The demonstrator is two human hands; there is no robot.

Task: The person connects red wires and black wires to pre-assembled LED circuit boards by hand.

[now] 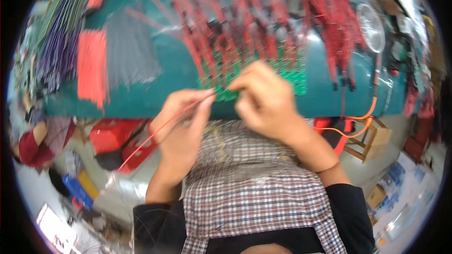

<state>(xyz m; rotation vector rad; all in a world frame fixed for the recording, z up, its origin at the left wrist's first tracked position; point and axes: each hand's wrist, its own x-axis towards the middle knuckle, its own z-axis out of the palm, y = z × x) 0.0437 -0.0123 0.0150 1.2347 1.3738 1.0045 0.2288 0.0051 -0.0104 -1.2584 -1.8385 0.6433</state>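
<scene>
While my left hand (181,122) is pinching a red wire (150,136) by the green board's (298,82) near edge, its tail trailing down-left, my right hand (268,101) is hanging half-curled over the board; I can't make out whether it is gripping anything. A red bundle (92,66) and a grey bundle (129,51) are lying left on the worktop (136,106).
</scene>
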